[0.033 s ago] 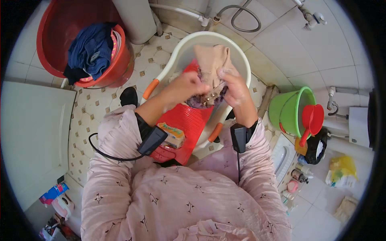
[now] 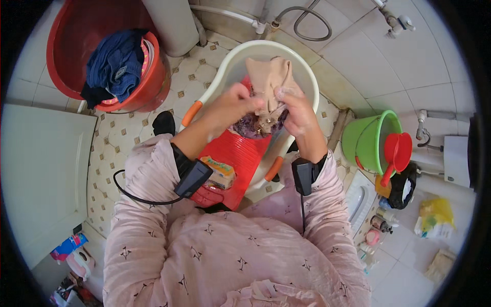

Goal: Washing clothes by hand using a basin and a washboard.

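Observation:
Both hands are over a white tub (image 2: 221,77) with orange handles. A wet beige cloth garment (image 2: 271,77) with a dark purple, lacy lower part hangs between them. My right hand (image 2: 298,112) is closed on its right side, thumb across the fabric. On the left side, my left hand (image 2: 239,102) is closed with its fingertips at the fabric, slightly blurred. Beneath the garment, a red ribbed washboard (image 2: 243,158) slants out of the tub toward my lap. A block of soap in a printed wrapper (image 2: 219,173) rests on the washboard's lower part.
At the far left, a red bucket (image 2: 158,84) holds dark blue denim clothes (image 2: 116,66). To the right stand a green bucket (image 2: 355,140) and a red dipper (image 2: 398,151). A squat toilet (image 2: 360,199) lies near several bottles (image 2: 381,222). A white door (image 2: 46,174) is at the left.
My left hand has shifted slightly up at the garment's left side, with its fingers at the fabric. The garment and my right hand have barely moved.

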Motion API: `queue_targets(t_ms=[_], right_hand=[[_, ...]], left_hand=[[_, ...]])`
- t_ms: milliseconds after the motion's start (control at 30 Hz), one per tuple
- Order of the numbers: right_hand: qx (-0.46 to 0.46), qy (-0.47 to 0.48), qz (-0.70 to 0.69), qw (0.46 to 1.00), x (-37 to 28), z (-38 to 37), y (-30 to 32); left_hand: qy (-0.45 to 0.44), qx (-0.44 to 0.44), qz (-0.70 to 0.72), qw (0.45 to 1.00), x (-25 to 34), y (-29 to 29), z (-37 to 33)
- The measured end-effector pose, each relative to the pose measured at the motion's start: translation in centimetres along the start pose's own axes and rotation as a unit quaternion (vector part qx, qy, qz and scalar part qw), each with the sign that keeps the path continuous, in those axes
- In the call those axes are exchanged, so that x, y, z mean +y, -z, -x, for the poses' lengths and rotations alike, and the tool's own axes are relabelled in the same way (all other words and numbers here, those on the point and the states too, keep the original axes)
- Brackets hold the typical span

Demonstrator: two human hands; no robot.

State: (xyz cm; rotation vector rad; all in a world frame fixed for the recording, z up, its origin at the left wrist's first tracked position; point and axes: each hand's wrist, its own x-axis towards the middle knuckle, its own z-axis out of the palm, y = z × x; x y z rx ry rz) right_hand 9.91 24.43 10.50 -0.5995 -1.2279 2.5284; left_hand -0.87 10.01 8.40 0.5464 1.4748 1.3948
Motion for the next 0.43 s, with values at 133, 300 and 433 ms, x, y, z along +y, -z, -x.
queue_targets(t_ms=[133, 300, 433], right_hand=[[-0.003, 0.033, 0.081, 0.996, 0.9, -0.1, -0.9], [0.095, 0.119, 0.308, 0.939, 3.0, -0.5, -2.2], [0.078, 0.168, 0.483, 0.856, 6.9, 1.4, -5.4]], left_hand=[[-0.082, 0.128, 0.158, 0.976, 2.3, -2.5, 0.2], [-0.131, 0.16, 0.269, 0.941, 0.5, -1.7, -2.5], [0.026, 0.165, 0.145, 0.975, -0.7, 0.6, -3.7]])
